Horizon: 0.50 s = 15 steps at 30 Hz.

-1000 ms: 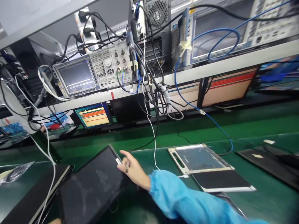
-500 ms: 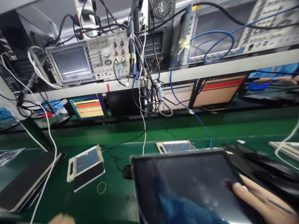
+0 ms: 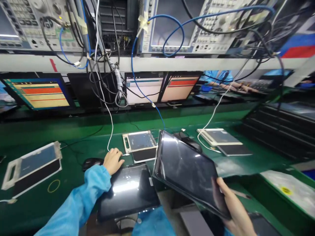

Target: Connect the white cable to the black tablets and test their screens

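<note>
My right hand [image 3: 233, 205] grips the lower right edge of a black-screened tablet [image 3: 187, 170], which is tilted above the bench's front edge. Under my left hand [image 3: 113, 161] runs a white cable [image 3: 111, 121], its plug poking out to the right of my fingers. The fingers are curled over the cable, though their tips are partly hidden. Another black tablet [image 3: 130, 193] lies at the bench edge, just below my left wrist, with glare across its screen. A cream-framed fixture [image 3: 141, 141] with a black pad sits behind the two tablets.
Similar fixtures stand left [image 3: 36, 164] and right [image 3: 219, 137]. A black mouse [image 3: 92, 163] lies near my left hand. A green bin [image 3: 275, 196] with plastic-wrapped contents is at right. Cables hang from the shelf [image 3: 209, 64]; monitors [image 3: 144, 88] stand behind.
The view has swung right. My left hand has come from the bottom edge onto the white cable. The right hand's tablet is now tilted, and a second tablet shows on the bench.
</note>
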{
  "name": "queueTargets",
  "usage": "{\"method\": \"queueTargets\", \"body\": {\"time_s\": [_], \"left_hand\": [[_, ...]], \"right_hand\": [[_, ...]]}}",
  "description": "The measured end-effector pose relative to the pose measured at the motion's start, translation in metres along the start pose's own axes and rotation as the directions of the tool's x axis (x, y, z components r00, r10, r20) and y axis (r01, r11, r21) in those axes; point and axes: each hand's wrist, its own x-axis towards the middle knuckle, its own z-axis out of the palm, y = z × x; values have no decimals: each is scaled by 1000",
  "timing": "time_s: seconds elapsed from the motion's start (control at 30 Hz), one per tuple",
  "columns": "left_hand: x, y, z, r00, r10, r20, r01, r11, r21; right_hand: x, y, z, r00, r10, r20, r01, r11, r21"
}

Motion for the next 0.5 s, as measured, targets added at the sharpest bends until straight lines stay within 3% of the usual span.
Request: {"method": "queueTargets", "body": {"time_s": [0.1,0.2,0.33,0.5], "left_hand": [[33,8,17,998,-61,26,62,998,-32],[41,10,14,993,-45,109,60,989,-134],[23,32,-18,975,13,223,68,934,-350],[-8,82,-66,925,73,372,202,736,-646]], "right_hand": [[5,4,-17,991,132,-13,-130,987,97],[15,11,-29,990,141,-17,-139,987,85],[30,14,-27,991,130,37,-131,990,42],[48,13,-11,989,64,134,-75,995,73]]}}
